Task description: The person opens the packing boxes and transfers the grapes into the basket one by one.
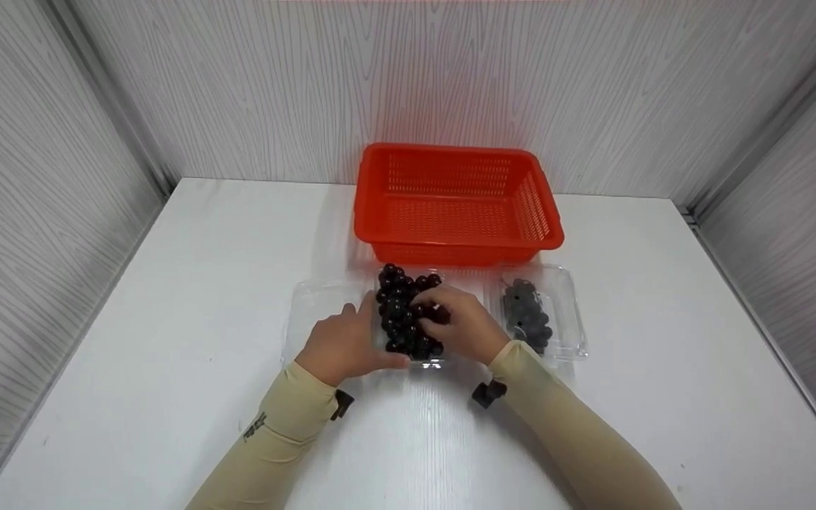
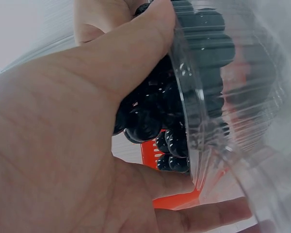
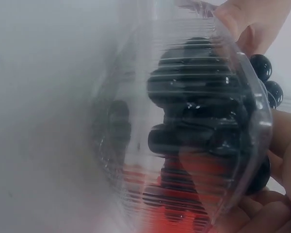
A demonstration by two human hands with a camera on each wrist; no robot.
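While resting the left hand (image 1: 341,345) straight-fingered against a clear, ribbed plastic container (image 2: 199,104), grips glossy black, round grapes (image 1: 398,312) inside it with the right hand (image 1: 467,324).

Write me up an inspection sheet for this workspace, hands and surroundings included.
Surface: white tabletop, a few small dark specks.
Job's things: dark grapes in an open clear container, some reaching past its rim; a second bunch in another clear container to the right; red basket behind both.
Clutter: nothing seen.
Left hand: against the first container's left side, thumb at the near edge.
Right hand: fingers curled on the grapes in the first container.
Cables: nothing seen.
Surroundings: pale wood-grain panels at the back and both sides; reddish glow on the back one.
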